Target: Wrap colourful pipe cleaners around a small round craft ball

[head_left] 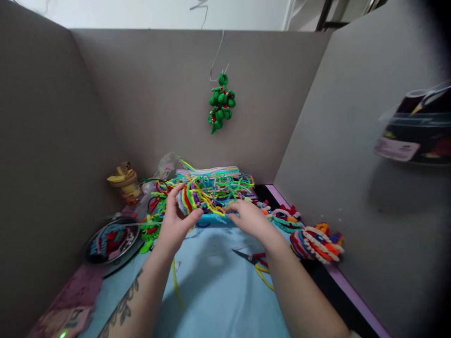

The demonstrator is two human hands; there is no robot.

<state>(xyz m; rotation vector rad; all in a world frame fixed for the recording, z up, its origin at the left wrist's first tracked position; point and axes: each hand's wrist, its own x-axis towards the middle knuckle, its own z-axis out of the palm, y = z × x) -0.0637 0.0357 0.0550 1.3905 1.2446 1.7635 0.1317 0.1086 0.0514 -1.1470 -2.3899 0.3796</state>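
My left hand [176, 213] is closed around a striped, rounded piece of fuzzy pipe cleaners [189, 198] in purple, yellow, red and green. Loose yellow and orange pipe cleaners [211, 203] trail from beside this piece toward my right hand [243, 213]. That hand reaches over the front of a blue tray [214, 219], thumb and fingers slightly apart, fingertips close to the yellow ends. Whether they touch them I cannot tell. Behind both hands lies a tangled heap of coloured pipe cleaners [232, 185].
Red-and-yellow-handled scissors [252, 258] lie on the blue cloth [211, 291] near my right forearm. Striped fuzzy pieces [315, 241] sit along the right. At left are a round dish [93, 239] and a beige pot [128, 185]. A green bunch [221, 103] hangs on the back wall.
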